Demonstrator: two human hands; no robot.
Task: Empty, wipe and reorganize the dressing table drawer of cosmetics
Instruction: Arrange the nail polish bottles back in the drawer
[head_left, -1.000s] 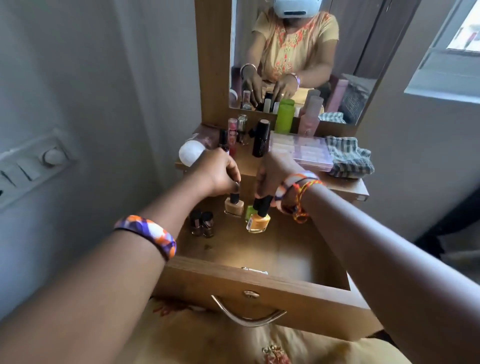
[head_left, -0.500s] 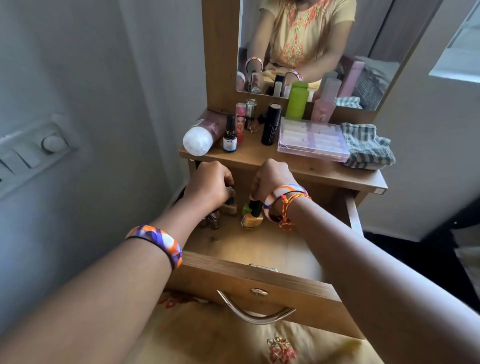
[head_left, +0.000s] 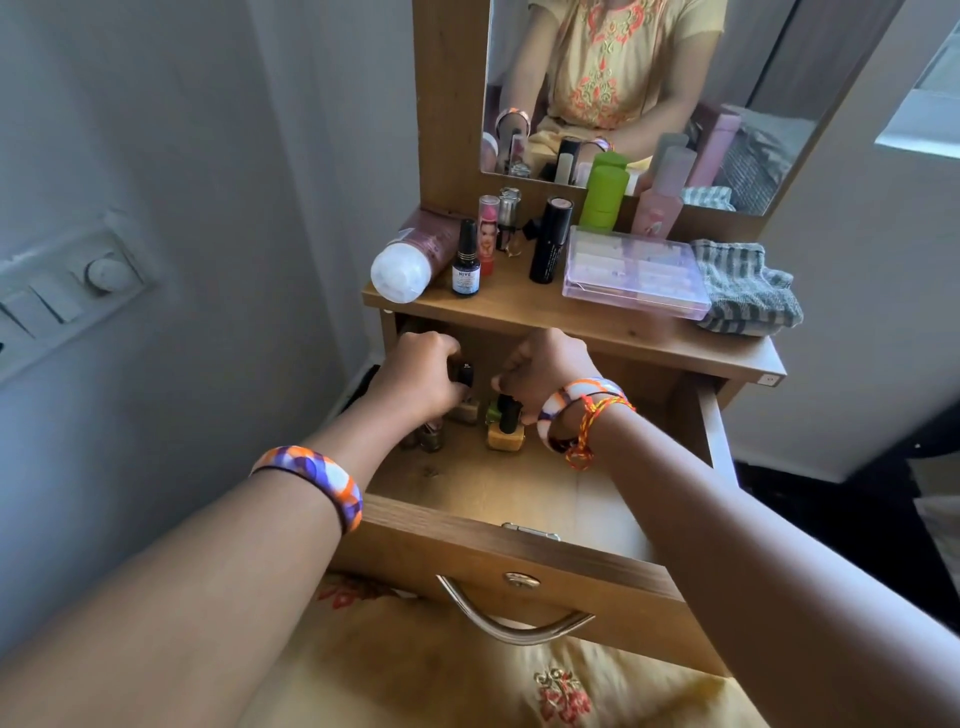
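The wooden drawer (head_left: 498, 566) is pulled out below the dressing table top (head_left: 613, 332). Several nail polish bottles stand at its back left. My left hand (head_left: 421, 376) curls round the black cap of a beige nail polish bottle (head_left: 465, 410). My right hand (head_left: 545, 371) pinches the black cap of the orange nail polish bottle (head_left: 505, 439), with a green nail polish bottle (head_left: 492, 413) half hidden behind it. Two small dark bottles (head_left: 428, 439) stand under my left wrist.
On the table top stand a lying white-capped tube (head_left: 402, 267), a small dropper bottle (head_left: 466, 262), a pink lipstick (head_left: 488, 234), a black stick (head_left: 550, 239), a green bottle (head_left: 602, 192), a clear pink box (head_left: 636, 273) and a striped cloth (head_left: 745, 288). A mirror (head_left: 639, 78) rises behind; a wall is close on the left.
Both hands have pushed deeper toward the back of the drawer with the bottles they hold. The view has tilted down, so the table top sits higher in frame.
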